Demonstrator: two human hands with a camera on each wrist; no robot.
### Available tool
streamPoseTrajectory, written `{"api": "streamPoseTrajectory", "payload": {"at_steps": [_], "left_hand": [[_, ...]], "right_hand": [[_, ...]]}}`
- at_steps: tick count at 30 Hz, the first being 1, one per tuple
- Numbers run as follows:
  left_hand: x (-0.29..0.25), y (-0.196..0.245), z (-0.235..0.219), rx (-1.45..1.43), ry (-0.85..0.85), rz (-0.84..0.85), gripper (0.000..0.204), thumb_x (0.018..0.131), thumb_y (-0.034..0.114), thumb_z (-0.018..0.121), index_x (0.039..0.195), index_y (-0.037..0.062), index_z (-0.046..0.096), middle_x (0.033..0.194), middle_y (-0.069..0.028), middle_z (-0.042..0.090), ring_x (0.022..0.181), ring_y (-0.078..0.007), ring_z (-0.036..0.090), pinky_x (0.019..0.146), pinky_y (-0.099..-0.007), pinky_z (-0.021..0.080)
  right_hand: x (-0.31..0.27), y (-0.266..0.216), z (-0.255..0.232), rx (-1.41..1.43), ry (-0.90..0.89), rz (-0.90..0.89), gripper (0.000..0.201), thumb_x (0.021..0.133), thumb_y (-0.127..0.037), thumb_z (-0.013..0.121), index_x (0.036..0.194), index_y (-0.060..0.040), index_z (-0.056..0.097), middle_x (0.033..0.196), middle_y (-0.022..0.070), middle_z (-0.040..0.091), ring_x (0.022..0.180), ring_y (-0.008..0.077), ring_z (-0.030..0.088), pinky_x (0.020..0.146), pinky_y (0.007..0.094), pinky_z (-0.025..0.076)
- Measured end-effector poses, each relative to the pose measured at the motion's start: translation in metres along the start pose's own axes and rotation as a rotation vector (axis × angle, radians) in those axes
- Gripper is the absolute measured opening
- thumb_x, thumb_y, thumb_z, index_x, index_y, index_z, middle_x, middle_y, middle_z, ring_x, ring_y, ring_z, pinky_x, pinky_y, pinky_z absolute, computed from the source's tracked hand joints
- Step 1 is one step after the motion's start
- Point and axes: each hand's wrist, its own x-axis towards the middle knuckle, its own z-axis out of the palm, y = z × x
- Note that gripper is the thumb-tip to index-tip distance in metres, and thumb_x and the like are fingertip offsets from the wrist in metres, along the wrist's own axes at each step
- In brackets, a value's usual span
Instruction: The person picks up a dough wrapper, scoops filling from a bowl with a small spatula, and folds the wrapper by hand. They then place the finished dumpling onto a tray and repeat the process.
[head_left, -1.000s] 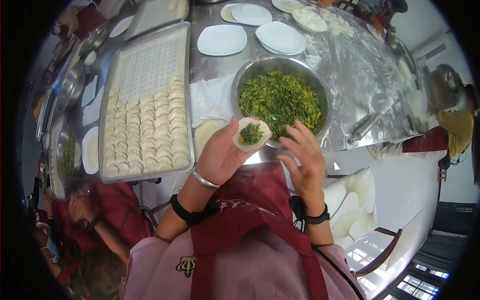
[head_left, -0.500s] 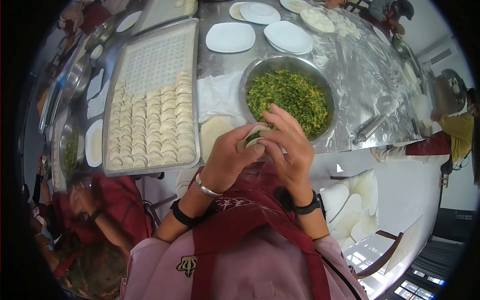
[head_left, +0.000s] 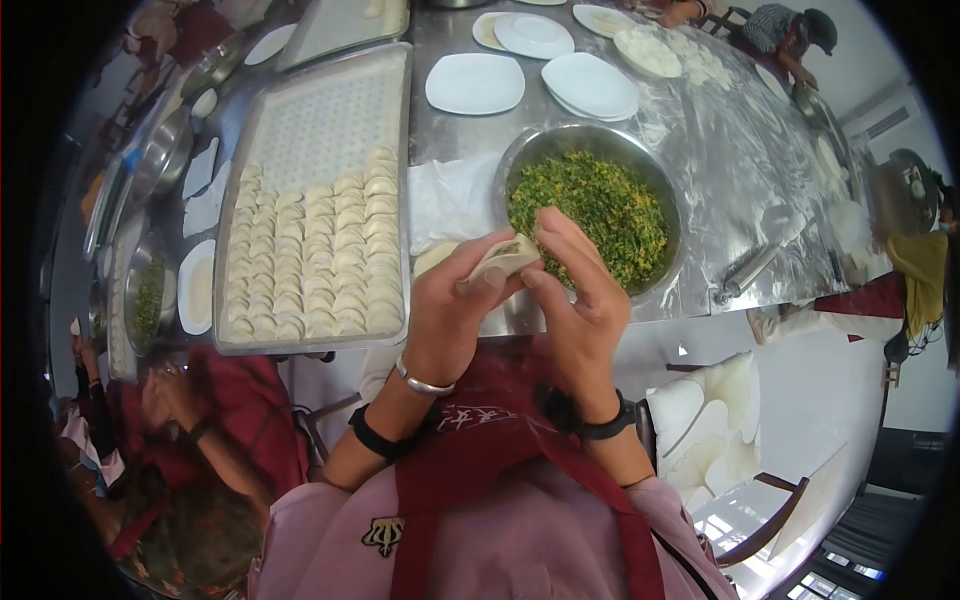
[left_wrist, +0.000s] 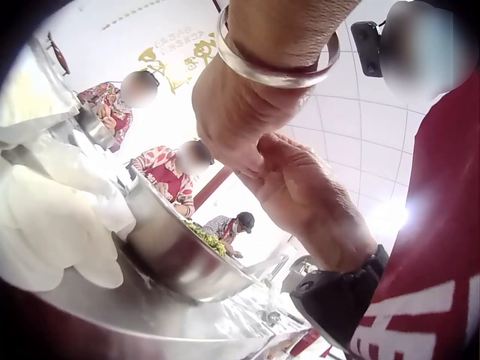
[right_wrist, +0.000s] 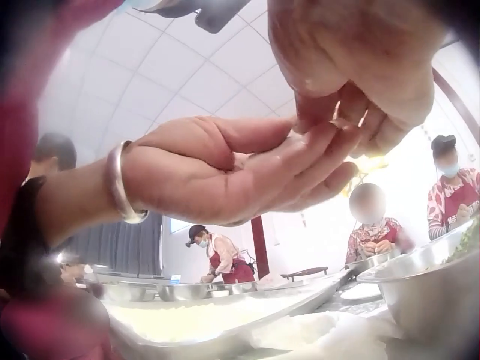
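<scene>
In the head view a dough wrapper (head_left: 508,256), folded over with a little green filling showing, is held between both hands in front of the filling bowl. The left hand (head_left: 450,305) grips it from the left, thumb on the near side. Fingertips of the right hand (head_left: 580,310) pinch its right edge. In the left wrist view the left hand (left_wrist: 244,112) meets the right hand (left_wrist: 300,195), and the wrapper is hidden. The right wrist view has the left hand (right_wrist: 217,169) below the right hand (right_wrist: 360,60), fingertips together. Chopped green and yellow filling (head_left: 590,215) fills a steel bowl (head_left: 672,240).
A tray (head_left: 408,200) with rows of folded dumplings (head_left: 320,250) lies to the left. Between tray and bowl are a white cloth (head_left: 452,198) and a flat wrapper (head_left: 432,258). White plates (head_left: 475,83) stand behind, and a metal tool (head_left: 750,268) lies right. Other people surround the table.
The right hand has come from beside the bowl to the wrapper and pinches it. The wrapper, flat and open with filling on top earlier, is now folded over. The head view has shifted slightly.
</scene>
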Motion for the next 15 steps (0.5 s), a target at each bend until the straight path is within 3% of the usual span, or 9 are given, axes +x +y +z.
{"api": "streamPoseTrajectory", "payload": {"at_steps": [3,6,8,11,15], "left_hand": [[-0.001,-0.001,0.0,-0.02,0.158,0.075,0.045,0.099,0.013,0.058,0.135,-0.0122,0.046,0.124,-0.0194,0.061,0.115,-0.0266,0.061,0.102,-0.0393,0.052],[-0.003,-0.002,0.001,-0.017,0.173,0.091,0.047,0.1,0.01,0.055,0.139,-0.0126,0.04,0.129,-0.0206,0.058,0.118,-0.0274,0.059,0.103,-0.0392,0.051],[-0.004,-0.006,0.002,-0.027,0.2,0.107,0.044,0.098,0.01,0.058,0.135,-0.0119,0.047,0.126,-0.0193,0.06,0.115,-0.0254,0.061,0.101,-0.0381,0.052],[-0.005,-0.008,0.005,-0.02,0.222,0.12,0.04,0.097,0.008,0.06,0.132,-0.0108,0.052,0.123,-0.017,0.063,0.111,-0.0216,0.063,0.099,-0.0348,0.053],[-0.007,-0.009,0.002,-0.005,0.21,0.098,0.036,0.096,0.006,0.061,0.129,-0.0089,0.056,0.119,-0.0138,0.065,0.106,-0.0162,0.063,0.094,-0.0294,0.053]], "right_hand": [[-0.011,0.003,0.004,0.152,0.052,0.167,0.034,0.08,0.005,0.071,0.114,0.0038,0.068,0.128,0.02,0.063,0.123,0.0303,0.059,0.105,0.0374,0.044],[-0.014,0.004,0.008,0.275,0.059,0.289,0.032,0.082,0.003,0.071,0.114,0.0043,0.068,0.13,0.0208,0.062,0.123,0.0281,0.059,0.105,0.0359,0.044],[-0.013,0.001,0.011,0.361,0.064,0.39,0.032,0.082,0.002,0.072,0.114,0.0042,0.068,0.131,0.0206,0.061,0.122,0.0271,0.059,0.104,0.0352,0.045],[-0.014,-0.001,0.016,0.394,0.075,0.402,0.031,0.082,0.0,0.073,0.113,0.0035,0.068,0.129,0.0203,0.062,0.121,0.0278,0.06,0.102,0.0347,0.046],[-0.017,0.004,0.019,0.229,0.069,0.256,0.026,0.082,0.001,0.072,0.108,0.0027,0.07,0.125,0.0197,0.065,0.119,0.0289,0.061,0.101,0.0348,0.047]]}}
